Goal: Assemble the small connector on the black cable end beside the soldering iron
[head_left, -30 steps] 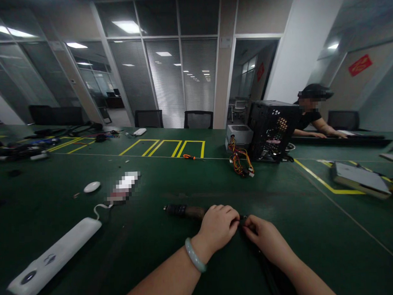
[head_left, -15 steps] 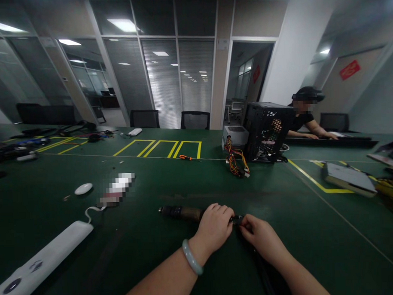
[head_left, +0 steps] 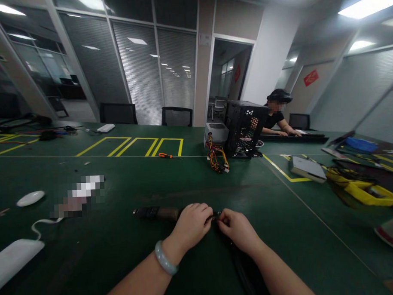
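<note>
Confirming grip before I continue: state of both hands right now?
Left hand: closed over one end of the dark cylindrical tool.
Right hand: closed, apparently pinching the black cord; exact contact is hidden.

I have a big green table [head_left: 269,205] in front of me, with yellow lines [head_left: 171,139] on its top. Close to me lies a dark tool [head_left: 168,214], and a black cord [head_left: 242,270] runs back toward me. On my left are a long white bar [head_left: 16,259] and a small white oval thing [head_left: 30,198]. Farther off I see an orange screwdriver [head_left: 165,155], then a grey box [head_left: 218,133] with bright wires [head_left: 218,157], just beside a tall black case [head_left: 244,128]. On my right sits a flat silver box [head_left: 307,168].
</note>
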`<state>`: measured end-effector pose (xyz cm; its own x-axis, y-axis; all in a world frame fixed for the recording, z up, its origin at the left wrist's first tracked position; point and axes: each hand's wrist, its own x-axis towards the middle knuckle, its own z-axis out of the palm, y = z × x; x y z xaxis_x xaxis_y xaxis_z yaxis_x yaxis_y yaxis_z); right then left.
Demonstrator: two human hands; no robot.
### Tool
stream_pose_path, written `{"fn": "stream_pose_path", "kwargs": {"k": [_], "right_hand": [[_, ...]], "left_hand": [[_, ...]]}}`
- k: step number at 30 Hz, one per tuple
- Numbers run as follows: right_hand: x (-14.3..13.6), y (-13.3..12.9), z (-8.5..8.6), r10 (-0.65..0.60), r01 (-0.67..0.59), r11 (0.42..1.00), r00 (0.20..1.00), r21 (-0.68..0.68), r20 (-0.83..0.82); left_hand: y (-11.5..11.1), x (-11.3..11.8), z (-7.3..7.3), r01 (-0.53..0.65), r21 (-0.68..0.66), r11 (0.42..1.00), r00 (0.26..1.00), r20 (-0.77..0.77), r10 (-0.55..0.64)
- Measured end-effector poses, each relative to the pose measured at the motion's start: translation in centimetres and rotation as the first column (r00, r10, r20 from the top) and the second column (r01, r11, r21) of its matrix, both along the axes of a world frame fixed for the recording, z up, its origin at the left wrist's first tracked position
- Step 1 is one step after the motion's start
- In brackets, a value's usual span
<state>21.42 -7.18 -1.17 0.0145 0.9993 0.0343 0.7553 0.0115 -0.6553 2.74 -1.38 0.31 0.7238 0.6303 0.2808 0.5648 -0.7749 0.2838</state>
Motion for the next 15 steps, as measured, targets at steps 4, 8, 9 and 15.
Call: {"fn": "stream_pose_path", "kwargs": {"k": [4, 8, 9, 15], "right_hand": [[-0.04, -0.11, 0.31, -0.001, 0.001, 1.0, 1.0, 0.0, 0.004], [-0.16, -0.17, 0.44, 0.01, -0.01, 1.0, 1.0, 0.003, 0.002], [-0.17, -0.18, 0.45, 0.015, -0.015, 1.0, 1.0, 0.007, -0.001], [-0.1, -0.14, 0.47, 0.031, -0.032, 0.999, 0.999, -0.006, -0.037]], "left_hand": [[-0.16, -0.04, 0.16, 0.01, -0.001, 1.0, 1.0, 0.019, -0.01], [-0.2, 0.09, 0.22, 0.01, -0.007, 1.0, 1.0, 0.029, -0.01], [-0.2, 0.12, 0.23, 0.004, -0.008, 1.0, 1.0, 0.03, -0.004], [-0.13, 0.06, 0.3, -0.005, -0.031, 1.0, 1.0, 0.015, 0.005]]}}
